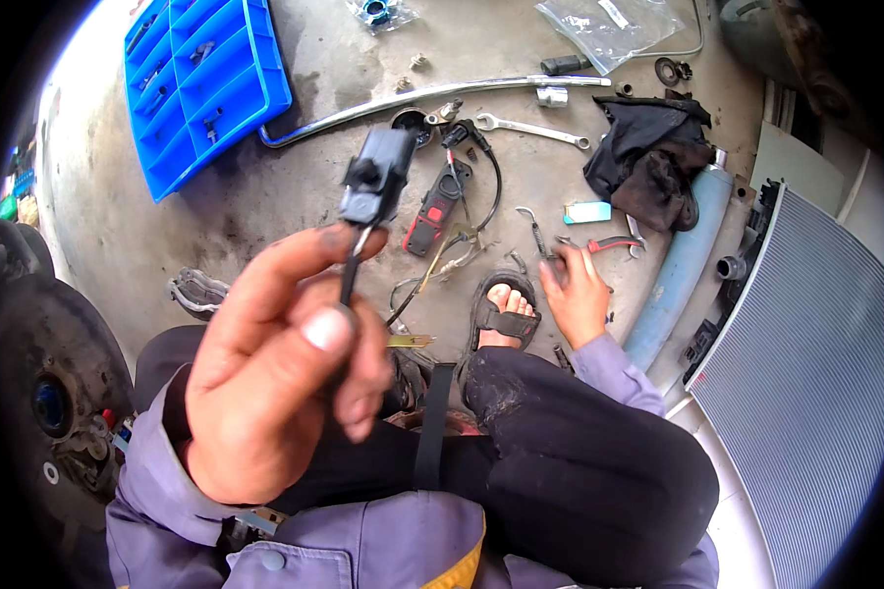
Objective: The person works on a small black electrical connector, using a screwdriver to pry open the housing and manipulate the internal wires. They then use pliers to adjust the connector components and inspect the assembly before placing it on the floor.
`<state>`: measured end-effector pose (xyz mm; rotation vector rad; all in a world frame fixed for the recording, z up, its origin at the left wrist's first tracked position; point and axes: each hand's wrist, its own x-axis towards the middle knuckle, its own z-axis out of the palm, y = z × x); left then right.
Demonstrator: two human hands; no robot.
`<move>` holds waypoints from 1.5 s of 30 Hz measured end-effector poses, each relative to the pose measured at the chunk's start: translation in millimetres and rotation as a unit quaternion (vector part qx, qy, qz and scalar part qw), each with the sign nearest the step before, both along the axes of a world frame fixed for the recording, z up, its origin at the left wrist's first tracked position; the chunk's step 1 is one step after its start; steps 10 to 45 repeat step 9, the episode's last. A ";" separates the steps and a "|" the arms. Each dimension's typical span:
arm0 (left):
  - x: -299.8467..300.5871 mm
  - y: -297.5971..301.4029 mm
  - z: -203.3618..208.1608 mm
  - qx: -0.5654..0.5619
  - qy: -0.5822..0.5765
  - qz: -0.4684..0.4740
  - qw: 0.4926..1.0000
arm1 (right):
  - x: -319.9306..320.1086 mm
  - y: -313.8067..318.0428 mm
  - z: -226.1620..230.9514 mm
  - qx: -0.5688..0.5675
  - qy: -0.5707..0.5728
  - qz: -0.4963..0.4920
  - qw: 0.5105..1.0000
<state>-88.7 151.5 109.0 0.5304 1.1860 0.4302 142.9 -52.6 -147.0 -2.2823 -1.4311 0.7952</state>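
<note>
Head view, looking down past bent knees to a concrete floor (295, 187). Left hand (275, 378) raised near the camera, clenched on a thin black lead with thumb and fingers, holding up a black electrical connector (375, 177) that stands above the fingertips; long axis of connector and lead roughly upright, tilted slightly to the right at the top. Right hand (575, 294) far lower, down on the floor to the right of a sandalled foot (506, 312), fingers curled onto a pair of pliers (540, 240) lying there; full closure not clear, though contact looks certain. Connector therefore up and to the left of the right hand, well apart from it, and carried wholly by the left. Beyond, on the floor: a red and black tester (437, 208) with trailing wires, a combination spanner (530, 128), a long bent chrome tube (432, 96), a crumpled black rag (653, 157). Far left, a blue compartment tray (201, 83). Right edge, a finned radiator (805, 393) beside a pale blue cylinder (683, 265).
</note>
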 end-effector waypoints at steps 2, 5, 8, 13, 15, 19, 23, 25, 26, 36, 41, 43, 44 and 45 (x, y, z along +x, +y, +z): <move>1.0 -7.1 -8.5 0.017 -0.047 -0.032 0.998 | -6.8 32.2 -5.1 -0.016 -0.073 0.057 0.996; 2.8 -11.3 -22.8 0.010 -0.048 -0.056 0.997 | -2.8 49.8 -18.7 -0.051 -0.050 0.080 0.994; -5.5 -14.2 -42.1 -0.044 -0.063 -0.053 0.996 | 0.4 62.1 -10.3 -0.064 0.226 -0.016 0.972; -4.3 -16.7 -46.0 -0.064 -0.078 -0.049 0.994 | -5.4 71.9 -15.6 -0.053 0.233 -0.011 0.971; -4.3 -16.7 -46.0 -0.064 -0.078 -0.049 0.994 | -5.4 71.9 -15.6 -0.053 0.233 -0.011 0.971; -4.3 -16.7 -46.0 -0.064 -0.078 -0.049 0.994 | -5.4 71.9 -15.6 -0.053 0.233 -0.011 0.971; -4.3 -16.7 -46.0 -0.064 -0.078 -0.049 0.994 | -5.4 71.9 -15.6 -0.053 0.233 -0.011 0.971; -4.3 -16.7 -46.0 -0.064 -0.078 -0.049 0.994 | -5.4 71.9 -15.6 -0.053 0.233 -0.011 0.971; -4.3 -16.7 -46.0 -0.064 -0.078 -0.049 0.994 | -5.4 71.9 -15.6 -0.053 0.233 -0.011 0.971; -4.3 -16.7 -46.0 -0.064 -0.078 -0.049 0.994 | -5.4 71.9 -15.6 -0.053 0.233 -0.011 0.971; -4.3 -16.7 -46.0 -0.064 -0.078 -0.049 0.994 | -5.4 71.9 -15.6 -0.053 0.233 -0.011 0.971; -4.3 -16.7 -46.0 -0.064 -0.078 -0.049 0.994 | -5.4 71.9 -15.6 -0.053 0.233 -0.011 0.971; -4.3 -16.7 -46.0 -0.064 -0.078 -0.049 0.994 | -5.4 71.9 -15.6 -0.053 0.233 -0.011 0.971; -4.3 -16.7 -46.0 -0.064 -0.078 -0.049 0.994 | -5.4 71.9 -15.6 -0.053 0.233 -0.011 0.971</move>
